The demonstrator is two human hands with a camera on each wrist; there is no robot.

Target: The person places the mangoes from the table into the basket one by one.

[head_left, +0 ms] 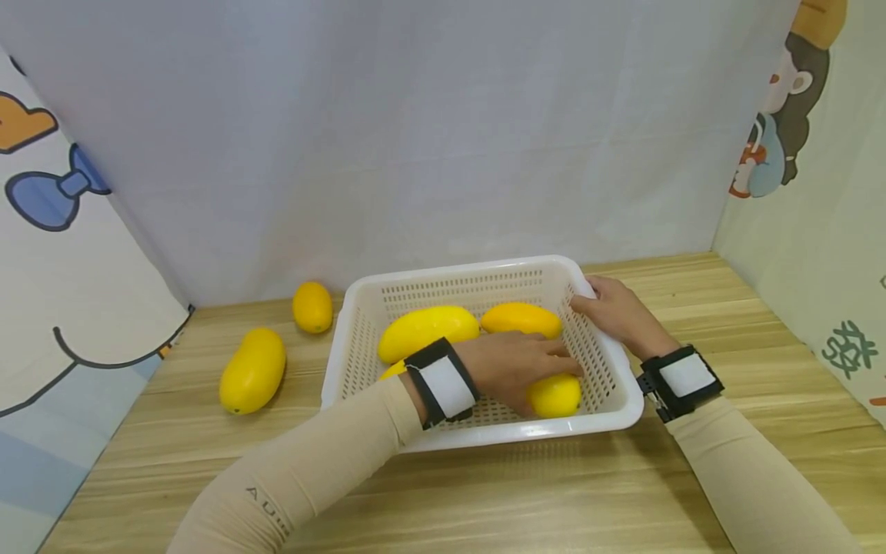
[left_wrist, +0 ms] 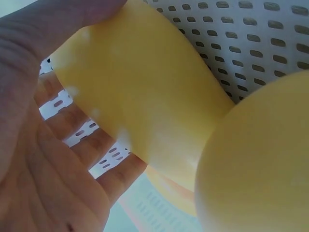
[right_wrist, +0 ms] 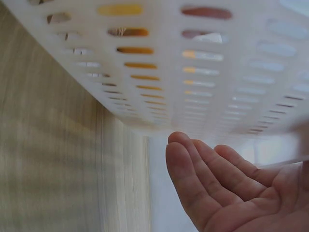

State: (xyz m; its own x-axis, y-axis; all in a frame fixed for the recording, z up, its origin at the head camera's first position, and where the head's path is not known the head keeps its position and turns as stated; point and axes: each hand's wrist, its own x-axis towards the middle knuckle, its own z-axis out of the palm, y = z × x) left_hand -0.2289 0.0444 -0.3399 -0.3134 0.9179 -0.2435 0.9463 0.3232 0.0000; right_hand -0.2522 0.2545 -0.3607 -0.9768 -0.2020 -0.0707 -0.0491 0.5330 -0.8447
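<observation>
A white perforated plastic basket (head_left: 477, 269) stands on the table with several smooth yellow oval fruits in it. My left hand (head_left: 515, 368) reaches inside and grips the yellow fruit (head_left: 556, 396) at the front right; in the left wrist view, the thumb lies over that fruit (left_wrist: 135, 82) and the fingers curve along its side. An orange-yellow fruit (head_left: 522, 318) lies just beyond the fingers. Farther left is a long yellow fruit (head_left: 429, 331), and my wrist partly hides another one (head_left: 393, 371). My right hand (head_left: 619, 315) holds the basket's right rim, thumb over the edge, fingers outside.
Left of the basket on the wood-grain table (head_left: 526, 500) lie a large yellow fruit (head_left: 253, 371) and a smaller orange-yellow one (head_left: 313, 307). A pale cloth wall (head_left: 443, 154) closes off the back, and printed panels stand at both sides.
</observation>
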